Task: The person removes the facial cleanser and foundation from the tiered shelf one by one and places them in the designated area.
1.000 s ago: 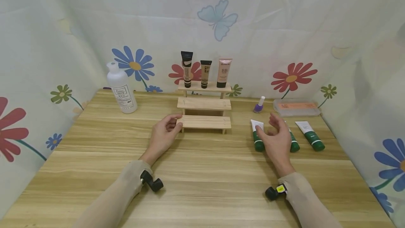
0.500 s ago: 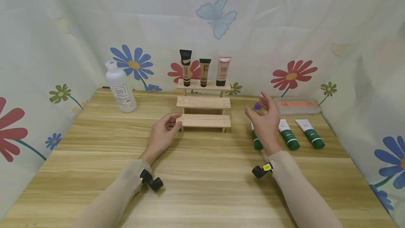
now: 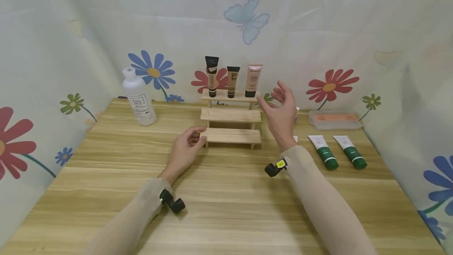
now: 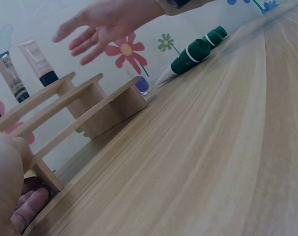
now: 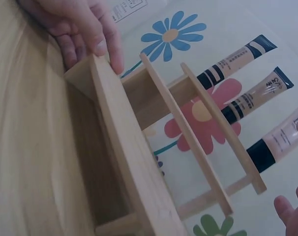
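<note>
A three-step wooden display stand (image 3: 231, 115) stands on the table, its two lower steps bare. My left hand (image 3: 186, 145) grips the left end of its lowest step; the right wrist view shows the thumb and fingers of that left hand (image 5: 92, 29) on the step's end. On the top step stand a black-and-beige tube (image 3: 212, 77), a smaller gold tube (image 3: 232, 82) and a pink BB cream tube (image 3: 253, 81), caps down. Just right of the pink tube, my right hand (image 3: 281, 115) is raised with fingers spread and holds nothing. Any contact with the tube cannot be made out.
Two green-and-white tubes (image 3: 323, 152) lie at the right; a third is mostly hidden behind my right forearm. A purple nail polish bottle (image 4: 142, 85) stands beside the stand. A flat clear box (image 3: 334, 120) lies at the back right, a white bottle (image 3: 139, 97) at the back left.
My right hand has moved left and up, from over the green tubes to beside the pink tube. My left hand has stayed on the stand.
</note>
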`<state>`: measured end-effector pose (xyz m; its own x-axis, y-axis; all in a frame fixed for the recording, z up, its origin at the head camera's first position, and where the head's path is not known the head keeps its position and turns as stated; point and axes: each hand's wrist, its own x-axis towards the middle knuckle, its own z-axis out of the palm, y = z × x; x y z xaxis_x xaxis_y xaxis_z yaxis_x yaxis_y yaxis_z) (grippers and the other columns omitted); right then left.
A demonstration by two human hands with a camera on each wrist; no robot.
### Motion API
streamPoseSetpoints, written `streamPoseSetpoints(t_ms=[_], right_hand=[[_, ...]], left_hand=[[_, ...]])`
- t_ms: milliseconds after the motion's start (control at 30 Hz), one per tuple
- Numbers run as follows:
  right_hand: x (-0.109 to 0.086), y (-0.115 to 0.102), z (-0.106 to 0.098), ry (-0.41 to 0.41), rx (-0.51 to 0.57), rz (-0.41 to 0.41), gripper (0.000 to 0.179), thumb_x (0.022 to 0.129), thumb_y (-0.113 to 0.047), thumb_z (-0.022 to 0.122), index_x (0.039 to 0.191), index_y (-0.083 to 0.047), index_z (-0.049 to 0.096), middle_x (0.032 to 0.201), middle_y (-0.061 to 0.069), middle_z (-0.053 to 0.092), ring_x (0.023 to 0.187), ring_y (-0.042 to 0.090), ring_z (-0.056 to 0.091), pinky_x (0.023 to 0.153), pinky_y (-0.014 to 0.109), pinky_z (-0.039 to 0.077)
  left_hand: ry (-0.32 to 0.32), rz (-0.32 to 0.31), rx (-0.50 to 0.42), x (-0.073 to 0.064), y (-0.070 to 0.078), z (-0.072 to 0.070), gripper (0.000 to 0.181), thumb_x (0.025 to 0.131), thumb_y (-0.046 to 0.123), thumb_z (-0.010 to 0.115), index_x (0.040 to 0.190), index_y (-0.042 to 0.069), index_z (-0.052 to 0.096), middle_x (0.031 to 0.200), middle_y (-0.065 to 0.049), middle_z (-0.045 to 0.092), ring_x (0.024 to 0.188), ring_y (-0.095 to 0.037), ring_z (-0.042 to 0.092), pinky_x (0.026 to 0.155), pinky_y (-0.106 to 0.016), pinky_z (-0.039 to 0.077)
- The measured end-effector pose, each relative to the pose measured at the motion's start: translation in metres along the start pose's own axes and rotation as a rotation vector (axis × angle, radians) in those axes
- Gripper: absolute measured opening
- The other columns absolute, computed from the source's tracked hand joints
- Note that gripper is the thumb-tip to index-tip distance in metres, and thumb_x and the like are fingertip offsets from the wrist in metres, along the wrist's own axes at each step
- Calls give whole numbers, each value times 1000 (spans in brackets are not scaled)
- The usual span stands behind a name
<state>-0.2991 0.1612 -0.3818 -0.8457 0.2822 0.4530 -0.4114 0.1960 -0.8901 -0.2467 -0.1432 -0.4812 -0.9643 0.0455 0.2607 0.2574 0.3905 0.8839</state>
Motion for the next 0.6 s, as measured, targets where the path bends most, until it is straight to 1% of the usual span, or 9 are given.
streamPoseSetpoints(t_ms=[67,200,300,367,433,533,600], right_hand=[[4,-3,7,1,20,-2,78,94,-20,93,162,-15,55,148,13,61,135,32,63,108,50,60],[11,-7,19,6,27,-3,78,94,-19,93,162,-13,55,148,16,60,134,29,64,106,42,61],[15,-7,28,24,35,-5,75,93,-17,93,159,-12,57,147,19,61,133,31,65,105,39,62],[18,-5,33,42,45,-14,73,92,-15,94,157,-9,59,145,22,61,132,35,66,104,42,62],[20,-3,38,54,43,-22,72,92,-15,94,155,-8,60,143,23,62,131,37,66,104,44,62],[22,-1,44,55,21,-34,71,92,-17,95,154,-8,60,140,21,62,130,35,66,103,46,63],[23,-1,48,52,-7,-33,70,93,-20,94,154,-10,60,138,17,63,129,31,67,103,44,63]], left_hand=[[-2,3,-6,0,0,0,34,111,26,74,143,16,74,123,-12,75,112,-25,74,95,-35,64],[-3,4,-16,0,1,0,33,110,26,74,142,16,74,121,-11,75,111,-24,75,93,-31,63],[-1,3,-16,0,1,0,33,110,26,74,142,16,75,121,-11,75,110,-24,75,92,-28,63],[0,3,-13,-1,1,0,33,110,25,74,142,15,75,121,-11,76,110,-24,75,92,-27,63],[0,7,-11,-1,1,0,33,110,25,74,142,15,74,121,-12,76,110,-24,75,92,-26,62],[0,12,-9,-1,0,0,33,111,25,74,142,14,74,121,-12,76,110,-25,75,91,-27,63],[2,15,-10,-1,0,0,33,110,25,74,142,14,74,121,-12,77,110,-25,75,92,-28,63]])
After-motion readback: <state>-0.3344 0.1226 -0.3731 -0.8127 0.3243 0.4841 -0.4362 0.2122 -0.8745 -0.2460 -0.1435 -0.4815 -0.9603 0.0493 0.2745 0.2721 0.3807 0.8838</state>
